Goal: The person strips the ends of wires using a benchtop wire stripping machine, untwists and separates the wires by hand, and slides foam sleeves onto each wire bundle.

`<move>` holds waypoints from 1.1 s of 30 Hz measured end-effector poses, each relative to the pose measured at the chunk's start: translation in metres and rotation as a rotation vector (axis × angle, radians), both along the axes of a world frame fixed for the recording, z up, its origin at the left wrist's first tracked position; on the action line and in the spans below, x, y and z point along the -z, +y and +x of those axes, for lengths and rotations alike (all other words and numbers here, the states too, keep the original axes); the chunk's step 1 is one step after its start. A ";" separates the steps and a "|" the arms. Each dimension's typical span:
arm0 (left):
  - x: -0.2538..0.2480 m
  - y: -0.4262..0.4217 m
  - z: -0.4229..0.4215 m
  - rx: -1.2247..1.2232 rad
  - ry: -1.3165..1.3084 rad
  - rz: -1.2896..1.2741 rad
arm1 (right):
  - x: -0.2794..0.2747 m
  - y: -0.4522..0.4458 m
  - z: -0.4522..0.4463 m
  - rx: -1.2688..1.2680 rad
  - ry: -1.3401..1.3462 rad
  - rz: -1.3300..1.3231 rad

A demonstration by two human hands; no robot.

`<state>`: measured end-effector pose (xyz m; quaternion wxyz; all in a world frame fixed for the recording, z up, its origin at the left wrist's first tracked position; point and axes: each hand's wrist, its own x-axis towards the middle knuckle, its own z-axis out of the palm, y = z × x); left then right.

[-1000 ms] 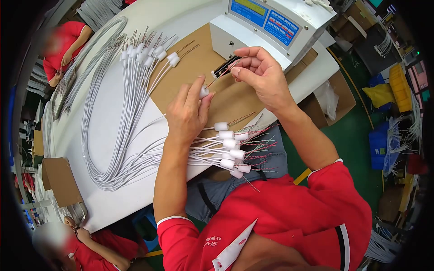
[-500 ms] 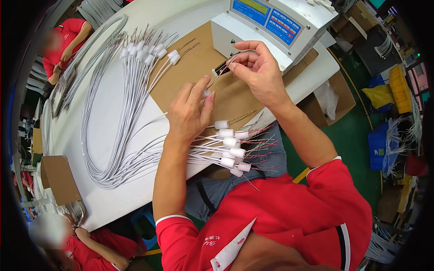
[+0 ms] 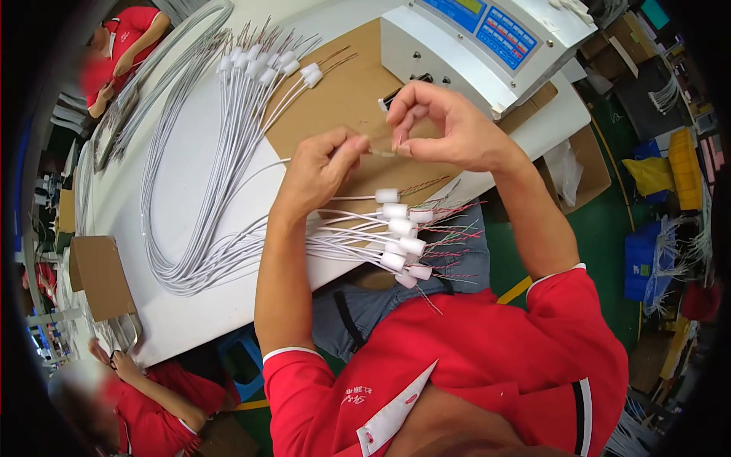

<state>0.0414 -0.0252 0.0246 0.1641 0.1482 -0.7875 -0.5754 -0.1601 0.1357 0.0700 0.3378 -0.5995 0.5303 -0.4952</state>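
My left hand [image 3: 321,167] is closed on the end of a white cable [image 3: 266,169], whose tail runs out behind it to the left. Thin wires [image 3: 383,153], smeared by motion, span the short gap to my right hand [image 3: 449,131]. Thumb and forefinger of that hand pinch their far ends. Whatever sits on the cable end inside my left fist is hidden. Just below my hands lies a group of white cables with white cylindrical sleeves [image 3: 412,247] and twisted coloured wires. A second sleeved bundle [image 3: 221,137] curves over the table further left.
A grey-white machine [image 3: 403,57] with a blue keypad [image 3: 506,36] stands beyond my right hand. Brown cardboard [image 3: 335,99] covers part of the white table [image 3: 186,335]. Two co-workers in red shirts sit at the left. An open carton [image 3: 590,164] stands at the right.
My right hand has come down toward my body, and the wires between my hands now run nearly level instead of slanting up. The white sleeve seen at my left fingers is now hidden.
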 end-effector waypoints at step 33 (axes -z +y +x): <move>0.005 0.017 -0.013 -0.279 0.272 0.021 | 0.022 -0.013 0.022 0.487 0.156 -0.208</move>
